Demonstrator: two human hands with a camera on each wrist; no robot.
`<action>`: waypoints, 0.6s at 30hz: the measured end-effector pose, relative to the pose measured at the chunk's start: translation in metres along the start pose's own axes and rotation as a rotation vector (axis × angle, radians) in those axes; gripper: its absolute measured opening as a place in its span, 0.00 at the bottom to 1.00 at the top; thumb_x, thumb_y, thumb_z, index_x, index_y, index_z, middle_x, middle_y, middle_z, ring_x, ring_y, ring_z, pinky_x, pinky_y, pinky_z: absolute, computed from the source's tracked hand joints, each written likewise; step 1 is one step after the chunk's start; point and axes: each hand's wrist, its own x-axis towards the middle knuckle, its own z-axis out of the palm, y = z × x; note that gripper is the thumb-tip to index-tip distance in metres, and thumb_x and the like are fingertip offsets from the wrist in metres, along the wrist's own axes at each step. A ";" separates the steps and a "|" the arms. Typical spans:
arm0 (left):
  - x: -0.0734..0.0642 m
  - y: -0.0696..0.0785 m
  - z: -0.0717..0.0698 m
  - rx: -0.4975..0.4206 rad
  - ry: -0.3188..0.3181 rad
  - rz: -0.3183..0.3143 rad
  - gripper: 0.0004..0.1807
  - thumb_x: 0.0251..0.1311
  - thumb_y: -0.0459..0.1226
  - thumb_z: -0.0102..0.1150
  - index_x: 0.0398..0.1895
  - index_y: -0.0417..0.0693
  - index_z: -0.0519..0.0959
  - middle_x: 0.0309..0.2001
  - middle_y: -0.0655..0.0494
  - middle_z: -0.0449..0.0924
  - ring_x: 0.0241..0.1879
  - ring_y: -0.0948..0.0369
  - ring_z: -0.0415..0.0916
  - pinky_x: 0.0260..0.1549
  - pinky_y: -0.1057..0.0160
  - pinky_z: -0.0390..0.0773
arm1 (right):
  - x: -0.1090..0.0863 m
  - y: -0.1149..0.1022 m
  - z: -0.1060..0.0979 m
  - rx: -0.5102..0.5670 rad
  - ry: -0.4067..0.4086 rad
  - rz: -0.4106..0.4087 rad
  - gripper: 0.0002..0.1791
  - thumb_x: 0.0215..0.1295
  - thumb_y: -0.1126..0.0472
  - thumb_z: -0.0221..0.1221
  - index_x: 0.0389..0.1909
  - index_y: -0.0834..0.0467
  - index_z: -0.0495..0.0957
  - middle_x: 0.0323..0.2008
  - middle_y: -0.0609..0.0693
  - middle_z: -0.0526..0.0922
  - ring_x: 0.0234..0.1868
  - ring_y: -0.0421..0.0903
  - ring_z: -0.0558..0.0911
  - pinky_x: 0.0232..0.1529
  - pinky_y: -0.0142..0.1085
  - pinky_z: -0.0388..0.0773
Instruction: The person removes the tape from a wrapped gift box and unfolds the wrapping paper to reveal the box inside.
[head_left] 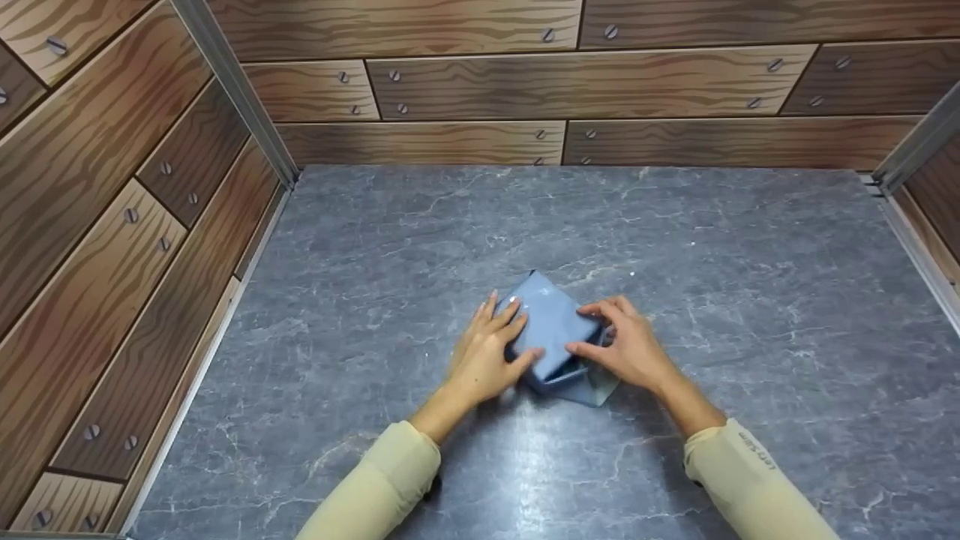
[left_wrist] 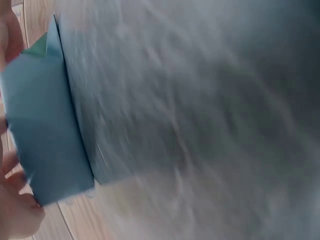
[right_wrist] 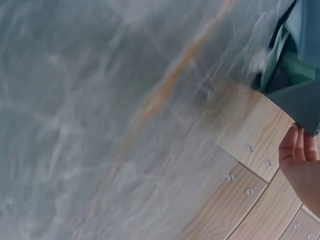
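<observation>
A small blue paper-like box (head_left: 551, 319) sits on the tabletop between both hands. Its near right side has loose flaps (head_left: 592, 391), and a green inner face (right_wrist: 296, 69) shows in the right wrist view. My left hand (head_left: 484, 352) rests on the box's left part, fingers spread along the top and thumb by the near edge. At the right corner, my right hand (head_left: 630, 345) pinches the box between thumb and fingers. The left wrist view shows a flat blue side (left_wrist: 50, 125) of it, with fingertips along its edge. The underside is hidden.
The grey marbled tabletop (head_left: 375, 262) extends around the box. Wood-patterned panels (head_left: 480, 82) stand at the back, with more at the left and right sides. Metal edging (head_left: 240, 90) runs up the back left corner.
</observation>
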 end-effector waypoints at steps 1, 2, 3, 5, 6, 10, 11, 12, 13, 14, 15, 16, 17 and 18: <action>0.000 0.001 0.000 0.017 -0.019 -0.005 0.37 0.62 0.60 0.54 0.65 0.44 0.72 0.71 0.50 0.65 0.75 0.46 0.52 0.73 0.47 0.56 | 0.000 -0.001 0.001 -0.007 0.000 -0.003 0.30 0.51 0.45 0.72 0.53 0.55 0.77 0.48 0.55 0.75 0.44 0.51 0.78 0.43 0.43 0.78; 0.000 0.002 0.000 0.029 -0.038 -0.006 0.40 0.61 0.63 0.53 0.67 0.43 0.70 0.72 0.48 0.63 0.75 0.46 0.51 0.73 0.47 0.55 | -0.001 -0.001 0.002 -0.016 -0.001 -0.007 0.30 0.51 0.45 0.72 0.52 0.54 0.77 0.48 0.55 0.75 0.43 0.51 0.78 0.41 0.40 0.77; 0.000 0.003 0.000 0.040 -0.059 -0.006 0.43 0.61 0.64 0.52 0.68 0.43 0.68 0.73 0.47 0.61 0.75 0.47 0.50 0.74 0.48 0.54 | -0.001 -0.002 0.003 -0.023 0.001 -0.011 0.30 0.51 0.45 0.72 0.51 0.54 0.76 0.47 0.55 0.75 0.42 0.50 0.78 0.39 0.39 0.76; 0.000 0.003 0.000 0.050 -0.099 0.000 0.46 0.61 0.65 0.50 0.71 0.42 0.63 0.74 0.46 0.57 0.76 0.47 0.48 0.74 0.48 0.52 | -0.001 -0.003 0.004 -0.034 0.008 -0.014 0.28 0.51 0.46 0.72 0.50 0.54 0.76 0.46 0.54 0.75 0.42 0.50 0.78 0.39 0.38 0.75; 0.000 0.003 0.000 0.053 -0.117 0.003 0.46 0.61 0.65 0.50 0.72 0.42 0.62 0.75 0.46 0.56 0.76 0.47 0.48 0.75 0.48 0.52 | -0.001 -0.003 0.005 -0.035 0.011 -0.018 0.28 0.51 0.46 0.72 0.50 0.54 0.76 0.46 0.54 0.74 0.42 0.51 0.78 0.39 0.39 0.75; 0.000 0.000 -0.001 0.042 -0.170 0.021 0.46 0.62 0.64 0.50 0.73 0.42 0.60 0.76 0.47 0.53 0.77 0.47 0.46 0.75 0.47 0.49 | 0.001 -0.004 0.009 -0.029 -0.009 -0.027 0.33 0.54 0.45 0.69 0.60 0.52 0.74 0.54 0.57 0.73 0.51 0.56 0.78 0.48 0.47 0.78; 0.001 -0.001 -0.002 0.040 -0.180 0.028 0.45 0.62 0.63 0.50 0.73 0.43 0.60 0.76 0.47 0.52 0.77 0.48 0.45 0.75 0.47 0.49 | 0.001 -0.004 0.010 -0.030 -0.026 -0.032 0.35 0.55 0.44 0.68 0.63 0.51 0.72 0.58 0.58 0.72 0.55 0.58 0.77 0.52 0.50 0.77; 0.001 -0.001 -0.002 0.036 -0.189 0.036 0.44 0.63 0.63 0.49 0.73 0.44 0.60 0.76 0.48 0.51 0.77 0.49 0.44 0.76 0.48 0.48 | 0.001 -0.004 0.011 -0.030 -0.049 -0.036 0.36 0.57 0.43 0.67 0.66 0.49 0.70 0.62 0.59 0.70 0.59 0.60 0.75 0.57 0.54 0.75; 0.001 -0.001 -0.003 0.034 -0.198 0.042 0.43 0.63 0.63 0.48 0.74 0.45 0.59 0.77 0.48 0.51 0.77 0.50 0.44 0.76 0.49 0.47 | 0.002 -0.004 0.012 -0.032 -0.072 -0.034 0.37 0.59 0.42 0.65 0.69 0.47 0.68 0.66 0.60 0.67 0.63 0.62 0.72 0.60 0.56 0.73; 0.001 -0.002 -0.004 0.034 -0.205 0.050 0.42 0.64 0.63 0.48 0.74 0.47 0.60 0.77 0.49 0.50 0.77 0.51 0.43 0.76 0.50 0.46 | 0.001 -0.005 0.013 -0.037 -0.094 -0.031 0.37 0.60 0.42 0.63 0.70 0.45 0.66 0.68 0.61 0.65 0.66 0.63 0.69 0.62 0.59 0.70; 0.001 -0.002 -0.004 0.035 -0.211 0.056 0.42 0.64 0.63 0.47 0.74 0.48 0.60 0.77 0.50 0.50 0.77 0.52 0.43 0.76 0.51 0.46 | 0.001 -0.005 0.014 -0.040 -0.112 -0.026 0.37 0.62 0.41 0.62 0.71 0.43 0.64 0.69 0.62 0.64 0.67 0.64 0.68 0.63 0.60 0.68; 0.000 -0.002 -0.005 0.035 -0.217 0.058 0.41 0.65 0.63 0.47 0.74 0.50 0.60 0.77 0.50 0.50 0.78 0.53 0.43 0.77 0.52 0.45 | 0.000 -0.006 0.014 -0.041 -0.130 -0.017 0.36 0.63 0.40 0.60 0.71 0.42 0.63 0.69 0.62 0.64 0.67 0.65 0.68 0.64 0.61 0.68; 0.000 -0.002 -0.006 0.036 -0.220 0.061 0.40 0.65 0.63 0.46 0.74 0.52 0.60 0.77 0.50 0.50 0.77 0.53 0.43 0.77 0.52 0.45 | 0.000 -0.006 0.015 -0.041 -0.141 -0.004 0.36 0.63 0.39 0.59 0.71 0.40 0.63 0.69 0.62 0.66 0.66 0.64 0.69 0.63 0.61 0.68; 0.000 -0.002 -0.007 0.033 -0.223 0.060 0.39 0.65 0.62 0.46 0.74 0.53 0.59 0.77 0.50 0.50 0.77 0.53 0.43 0.77 0.53 0.45 | -0.001 -0.007 0.015 -0.040 -0.147 0.007 0.35 0.64 0.39 0.58 0.71 0.39 0.63 0.67 0.62 0.68 0.65 0.64 0.70 0.62 0.60 0.69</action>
